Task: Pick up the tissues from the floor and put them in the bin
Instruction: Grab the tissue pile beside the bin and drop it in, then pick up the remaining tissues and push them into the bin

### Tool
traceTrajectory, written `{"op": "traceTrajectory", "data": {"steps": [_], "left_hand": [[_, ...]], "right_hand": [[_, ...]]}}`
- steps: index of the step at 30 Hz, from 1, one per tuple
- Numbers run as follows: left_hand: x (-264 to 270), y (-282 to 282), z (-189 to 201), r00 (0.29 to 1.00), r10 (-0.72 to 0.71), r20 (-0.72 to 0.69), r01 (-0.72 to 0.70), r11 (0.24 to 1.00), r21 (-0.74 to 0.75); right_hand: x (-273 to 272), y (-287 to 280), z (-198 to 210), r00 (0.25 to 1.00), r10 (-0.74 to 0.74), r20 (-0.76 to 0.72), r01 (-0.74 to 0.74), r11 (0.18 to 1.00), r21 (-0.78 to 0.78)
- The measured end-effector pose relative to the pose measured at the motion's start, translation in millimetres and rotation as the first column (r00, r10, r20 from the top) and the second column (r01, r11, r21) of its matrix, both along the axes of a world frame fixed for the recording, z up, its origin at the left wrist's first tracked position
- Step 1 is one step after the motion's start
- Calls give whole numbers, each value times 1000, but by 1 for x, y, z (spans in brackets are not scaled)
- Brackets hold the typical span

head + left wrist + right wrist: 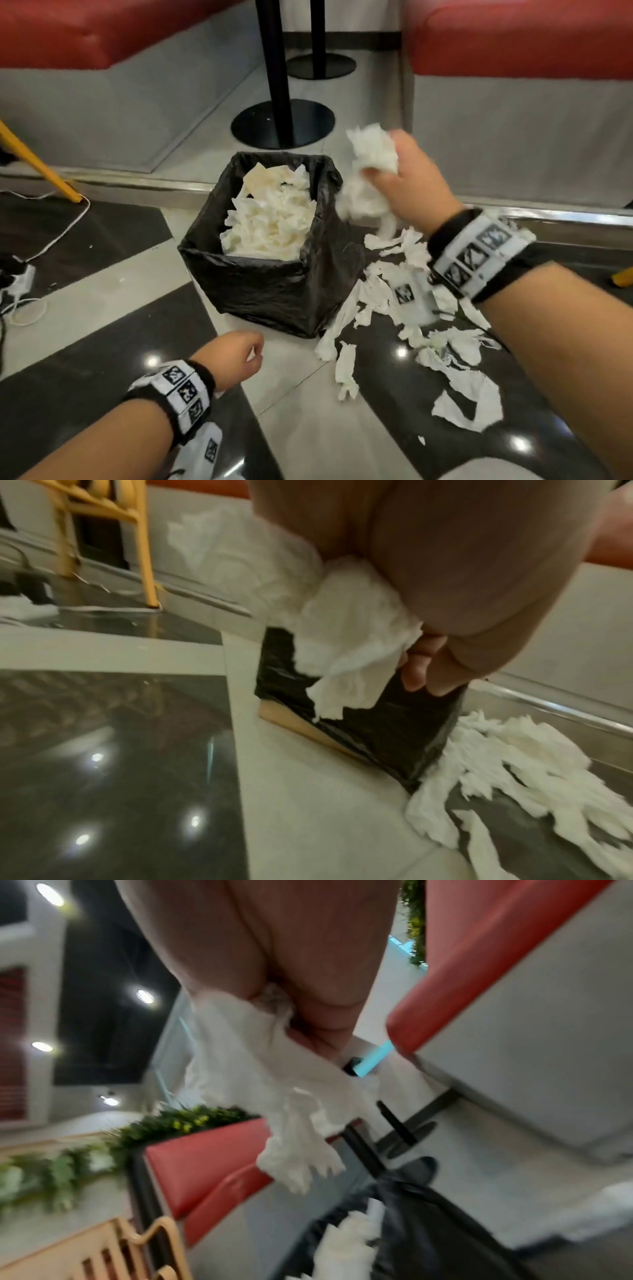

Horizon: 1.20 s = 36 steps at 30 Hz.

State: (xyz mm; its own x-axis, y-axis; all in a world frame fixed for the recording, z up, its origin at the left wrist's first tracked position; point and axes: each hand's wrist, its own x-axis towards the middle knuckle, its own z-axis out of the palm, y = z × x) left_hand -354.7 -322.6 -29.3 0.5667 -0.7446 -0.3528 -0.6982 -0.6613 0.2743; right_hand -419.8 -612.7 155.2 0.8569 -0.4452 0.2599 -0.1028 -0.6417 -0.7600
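The bin [260, 284], lined with a black bag, stands on the floor and is heaped with white tissues [270, 219]. My right hand [383, 164] grips a large wad of tissues [371, 150], held over the bin's right rim. The right wrist view shows the wad [274, 1074] hanging from my fist above the bin [428, 1231]. My left hand [251, 353] is low in front of the bin, curled around a smaller tissue [349, 647]. Several loose tissues [445, 342] lie scattered on the floor to the right of the bin.
Two black table pedestals [282, 125] stand behind the bin, between red booth seats [513, 37]. A metal step edge [137, 183] runs behind the bin. A yellow chair leg [37, 161], a white cable and a power strip [20, 281] are at the left.
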Motion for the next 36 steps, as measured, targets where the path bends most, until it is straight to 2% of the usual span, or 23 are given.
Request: {"op": "traceTrajectory", "data": {"steps": [2,4,5,6,8,9,10,12,14,17,19,22,26,27,29,30,32,36], "left_hand": [[-3,-16,-17,998,-42,-53,43,999,19],[-2,-36,-31,991,-79,-104,82,996,22],[-2,-47,-38,988,-83,-129,84,996,4],[-2,-57,-46,984,-75,-161,72,997,-21],[-8,-79,-57,974,-51,-219,40,998,-55],[-12,-90,-63,970,-43,-239,29,998,-60],[-16,-103,-69,964,-39,-261,26,998,-53],[-23,-128,-85,958,-59,-282,58,998,-11],[-24,-150,-108,957,-65,-283,85,995,59],[-14,-168,-141,967,-60,-248,108,977,184],[-4,-168,-158,983,-63,-174,106,962,251],[-4,-163,-166,988,-53,-146,79,980,183],[-12,-148,-165,961,-213,-175,239,960,143],[-12,-144,-161,958,-230,-171,255,957,139],[-9,-136,-151,960,-215,-178,233,968,87],[-6,-131,-144,962,-204,-182,215,976,39],[-4,-119,-128,959,-214,-187,210,977,-39],[-2,-98,-112,966,-177,-189,179,984,-7]], "right_hand": [[37,25,19,987,24,159,-17,999,-44],[78,48,18,978,68,195,-43,990,-131],[97,58,12,988,101,120,-75,977,-199],[114,66,1,990,137,-31,-140,956,-258],[134,71,-21,895,184,-405,-317,902,-291],[136,66,-27,846,197,-496,-371,885,-282],[134,56,-29,834,216,-508,-394,878,-273],[114,23,-24,884,238,-402,-364,891,-272],[74,-19,-24,925,196,-325,-290,917,-274],[-15,-82,-49,916,50,-399,-180,938,-295],[-75,-114,-88,814,-61,-578,-161,932,-325],[-149,-135,-157,549,-109,-829,-228,934,-274],[-192,-119,-245,263,-27,-964,-334,935,-117],[-193,-112,-262,208,-9,-978,-358,930,-84],[-190,-99,-291,148,22,-989,-398,916,-39],[-187,-96,-299,144,24,-989,-404,914,-37],[-179,-94,-306,186,1,-983,-388,919,-72],[-149,-103,-300,354,26,-935,-391,912,-123]]}}
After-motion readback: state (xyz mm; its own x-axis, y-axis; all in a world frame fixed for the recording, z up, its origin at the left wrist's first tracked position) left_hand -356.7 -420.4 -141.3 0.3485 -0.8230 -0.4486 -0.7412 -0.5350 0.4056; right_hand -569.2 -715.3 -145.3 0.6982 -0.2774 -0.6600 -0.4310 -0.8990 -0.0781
